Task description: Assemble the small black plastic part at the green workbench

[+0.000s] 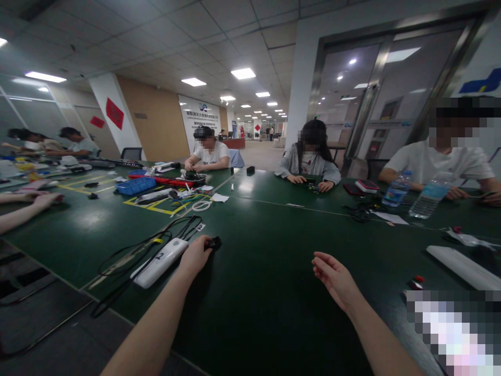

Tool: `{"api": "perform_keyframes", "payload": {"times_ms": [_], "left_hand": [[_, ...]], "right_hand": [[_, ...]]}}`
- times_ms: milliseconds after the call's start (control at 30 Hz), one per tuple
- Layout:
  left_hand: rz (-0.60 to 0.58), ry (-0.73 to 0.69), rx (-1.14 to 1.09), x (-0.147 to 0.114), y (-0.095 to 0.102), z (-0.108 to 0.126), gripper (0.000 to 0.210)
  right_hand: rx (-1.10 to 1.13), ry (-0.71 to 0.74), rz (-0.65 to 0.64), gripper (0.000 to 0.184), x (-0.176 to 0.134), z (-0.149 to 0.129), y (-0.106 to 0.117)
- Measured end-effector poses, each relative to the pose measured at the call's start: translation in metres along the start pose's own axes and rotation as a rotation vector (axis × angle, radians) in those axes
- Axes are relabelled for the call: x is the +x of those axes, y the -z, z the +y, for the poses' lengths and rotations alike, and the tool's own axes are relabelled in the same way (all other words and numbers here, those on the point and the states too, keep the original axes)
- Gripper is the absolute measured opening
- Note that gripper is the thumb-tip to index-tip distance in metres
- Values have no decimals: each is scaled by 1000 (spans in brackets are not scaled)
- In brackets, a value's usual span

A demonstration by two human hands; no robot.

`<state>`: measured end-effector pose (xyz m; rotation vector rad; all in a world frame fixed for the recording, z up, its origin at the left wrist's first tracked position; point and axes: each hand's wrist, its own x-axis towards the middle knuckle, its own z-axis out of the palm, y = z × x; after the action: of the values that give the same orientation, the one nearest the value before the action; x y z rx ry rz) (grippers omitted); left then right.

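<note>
Above the dark green table (266, 292), my left hand (197, 254) has its fingers closed on a small black object (214, 243), whose kind I cannot make out. The white device marked "2" (162, 262), with its rounded edges, lies just left of that wrist. Black cables (129, 251) loop around this device. My right hand (332, 278) is over the table to the right, palm turned inward. Its fingers are lightly bent and together, the thumb stands apart, and nothing shows in its grasp.
A blue basket (135, 186), red tray (172, 180) and loose wires (188, 196) lie at the far left. Water bottles (429, 196) stand at right, near a long white object (464, 266) and a blurred-out panel (450, 334). Several people sit around the table.
</note>
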<state>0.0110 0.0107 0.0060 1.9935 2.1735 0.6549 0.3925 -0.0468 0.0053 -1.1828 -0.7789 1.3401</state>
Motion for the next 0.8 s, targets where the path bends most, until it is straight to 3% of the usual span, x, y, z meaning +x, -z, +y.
{"api": "perform_keyframes", "payload": {"times_ms": [367,800], "left_hand": [[-61,11,33,-4,6,6,29],[-51,-53,38,-2,2,1,20]], "right_hand": [[6,-11,-10,27,0,-1,2],[21,9,-10,26,1,1,0]]}}
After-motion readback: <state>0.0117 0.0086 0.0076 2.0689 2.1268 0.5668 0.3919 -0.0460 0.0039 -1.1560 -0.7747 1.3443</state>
